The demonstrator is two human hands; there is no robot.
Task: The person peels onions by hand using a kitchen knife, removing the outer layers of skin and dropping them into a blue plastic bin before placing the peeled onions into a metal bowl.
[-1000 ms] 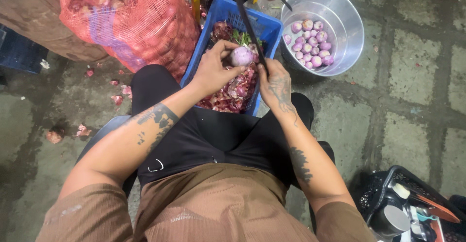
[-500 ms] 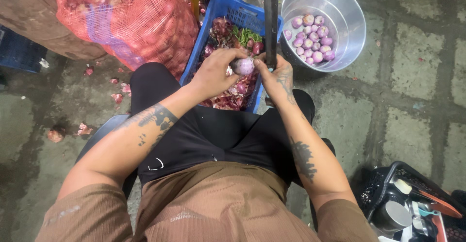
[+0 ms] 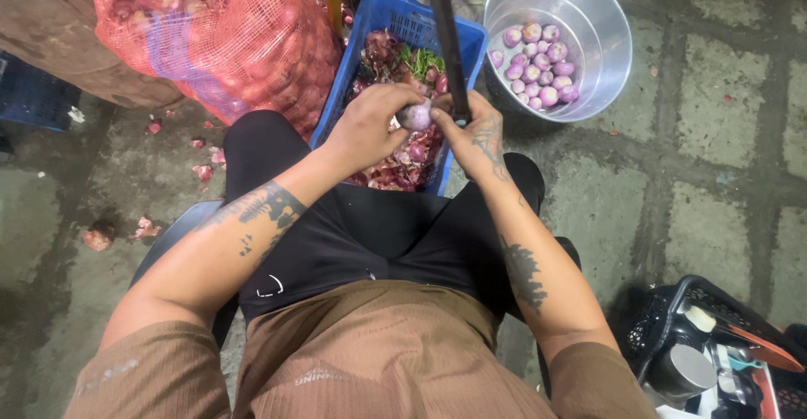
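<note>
My left hand [image 3: 371, 125] holds a peeled purple onion [image 3: 416, 115] over a blue plastic crate [image 3: 403, 24] filled with red onion skins. My right hand [image 3: 475, 133] grips a long dark knife [image 3: 445, 32] whose blade points up and away, its base against the onion. Both hands meet at the onion, above my knees.
A metal bucket [image 3: 605, 57] with several peeled onions stands at the upper right. A red mesh sack [image 3: 227, 32] of onions lies at the upper left. Onion skins litter the concrete floor [image 3: 143, 226]. A black basket [image 3: 714, 352] with items sits at the lower right.
The knife blade has swung from slanting left to nearly upright. My left hand has turned the onion and closed further round it, against my right hand.
</note>
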